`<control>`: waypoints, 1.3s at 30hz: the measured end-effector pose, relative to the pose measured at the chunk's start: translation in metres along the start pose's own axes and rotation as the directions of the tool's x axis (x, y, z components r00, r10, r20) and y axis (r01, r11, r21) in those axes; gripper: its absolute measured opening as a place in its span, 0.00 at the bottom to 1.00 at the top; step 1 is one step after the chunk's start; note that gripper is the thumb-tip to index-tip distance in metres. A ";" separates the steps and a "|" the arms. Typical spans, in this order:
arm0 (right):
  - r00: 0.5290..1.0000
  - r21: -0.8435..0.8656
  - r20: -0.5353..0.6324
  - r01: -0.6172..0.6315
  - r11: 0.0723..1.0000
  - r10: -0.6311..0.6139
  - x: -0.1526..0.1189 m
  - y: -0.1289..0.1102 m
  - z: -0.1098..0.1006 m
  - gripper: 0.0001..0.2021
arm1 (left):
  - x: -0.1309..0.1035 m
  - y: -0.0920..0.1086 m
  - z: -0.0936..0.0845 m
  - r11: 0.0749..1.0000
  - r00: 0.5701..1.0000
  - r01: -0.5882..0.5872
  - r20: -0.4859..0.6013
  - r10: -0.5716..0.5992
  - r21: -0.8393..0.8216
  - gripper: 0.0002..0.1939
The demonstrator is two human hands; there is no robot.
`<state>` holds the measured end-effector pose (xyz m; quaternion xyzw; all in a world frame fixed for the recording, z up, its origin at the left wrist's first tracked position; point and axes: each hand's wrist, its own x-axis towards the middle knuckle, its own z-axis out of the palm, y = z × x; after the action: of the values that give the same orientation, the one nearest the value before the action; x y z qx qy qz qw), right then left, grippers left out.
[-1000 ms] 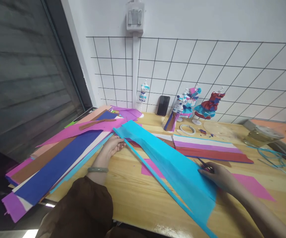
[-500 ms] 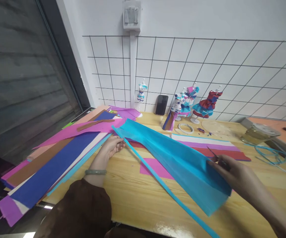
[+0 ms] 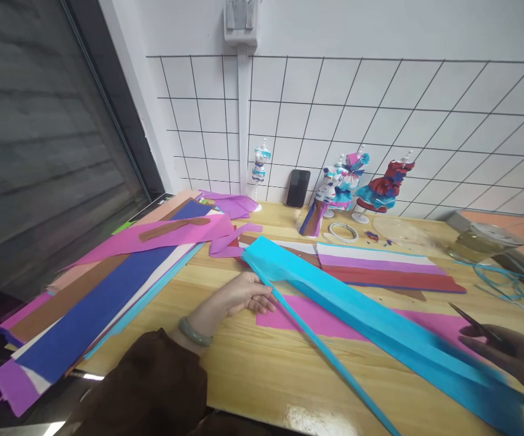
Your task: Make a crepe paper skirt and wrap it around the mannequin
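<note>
My left hand (image 3: pixel 248 295) is closed, pinching the upper end of a narrow blue strip (image 3: pixel 334 358) between its fingertips. From there the strip runs down toward the table's front edge. Beside it a wide folded sheet of blue crepe paper (image 3: pixel 361 312) slants from near my left hand to the lower right, its far end smeared by motion. At the right edge my right hand (image 3: pixel 523 357) grips dark scissors (image 3: pixel 477 326), their blade tips pointing left and up. Part of that hand is cut off by the frame. Under the blue sheet lies a pink paper piece (image 3: pixel 284 318).
Layered coloured crepe paper (image 3: pixel 102 309) covers the table's left side. Striped paper strips (image 3: pixel 389 266) lie behind the blue sheet. At the back stand small dressed mannequins (image 3: pixel 382 188), a phone (image 3: pixel 298 189), a tape roll (image 3: pixel 342 232) and a clear container (image 3: pixel 486 242).
My right hand with the scissors has moved right and toward me. The blue sheet has swung lower and rightward, showing more pink paper. My left hand has shifted right with the strip.
</note>
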<state>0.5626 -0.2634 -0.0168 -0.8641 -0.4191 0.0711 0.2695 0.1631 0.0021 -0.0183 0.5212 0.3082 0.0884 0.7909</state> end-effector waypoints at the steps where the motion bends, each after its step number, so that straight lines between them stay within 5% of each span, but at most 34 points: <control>1: 0.999 0.007 0.037 -0.039 0.999 0.039 -0.001 -0.006 0.004 0.12 | 0.000 -0.001 0.000 1.000 1.000 0.001 -0.003 -0.001 -0.007 0.09; 4: 0.996 -0.012 0.041 -0.084 0.996 0.085 -0.012 -0.051 0.019 0.14 | 0.001 -0.001 -0.003 1.000 1.000 0.002 -0.008 -0.002 -0.021 0.11; 10: 0.917 0.134 0.282 0.255 0.958 -0.284 -0.052 -0.173 0.076 0.15 | -0.001 0.001 -0.005 0.999 1.000 0.022 -0.016 -0.023 -0.041 0.11; 14: 0.848 0.195 0.379 0.317 0.928 -0.369 -0.061 -0.212 0.110 0.12 | -0.001 0.002 -0.010 0.998 0.999 0.021 -0.028 -0.023 -0.065 0.13; 21: 0.772 0.271 0.498 0.295 0.916 -0.395 -0.062 -0.216 0.129 0.06 | 0.000 0.005 -0.018 0.999 0.988 -0.031 -0.152 0.024 -0.039 0.15; 32: 0.730 0.197 0.552 0.355 0.914 -0.403 -0.063 -0.217 0.117 0.08 | 0.013 0.003 -0.019 0.984 0.912 -0.108 -0.380 0.156 0.145 0.18; 39: 0.713 0.182 0.569 0.377 0.908 -0.410 -0.065 -0.220 0.114 0.06 | 0.029 -0.011 -0.023 0.870 0.845 -0.086 -0.427 0.322 0.485 0.18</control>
<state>0.3303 -0.1562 -0.0045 -0.6808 -0.6541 0.2905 0.1559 0.1713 0.0283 -0.0456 0.6789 0.4532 0.2315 0.5293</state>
